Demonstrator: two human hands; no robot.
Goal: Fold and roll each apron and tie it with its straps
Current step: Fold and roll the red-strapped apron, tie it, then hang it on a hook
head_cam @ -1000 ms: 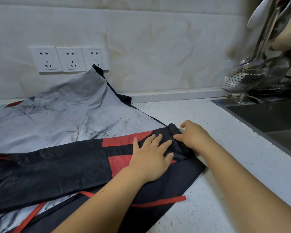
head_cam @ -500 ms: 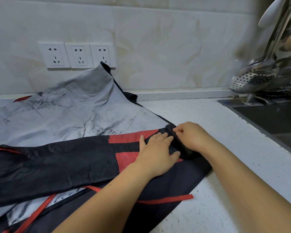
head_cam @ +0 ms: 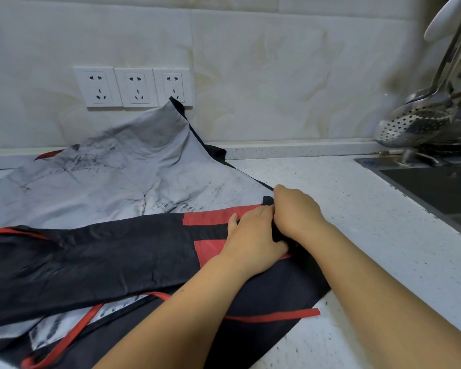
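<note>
The black apron (head_cam: 104, 257) with red patches lies folded on the speckled white bench (head_cam: 357, 209), its pale grey underside spread back towards the wall. At its right end the right hand (head_cam: 296, 211) curls its fingers round the rolled edge. The left hand (head_cam: 253, 241) presses flat on the cloth just beside it, fingers straight. A red strap (head_cam: 274, 316) trails nearer the person. Three sockets (head_cam: 133, 86) sit on the tiled wall, and a sink (head_cam: 437, 187) and a slotted spoon (head_cam: 413, 123) are at the right.

Soft, even indoor light leaves only faint shadows. The dark apron (head_cam: 104, 262) shows a dull sheen. Hanging utensils (head_cam: 421, 121) at the right edge are blurred, and wide-angle distortion bows the wall (head_cam: 277, 75) seams.
</note>
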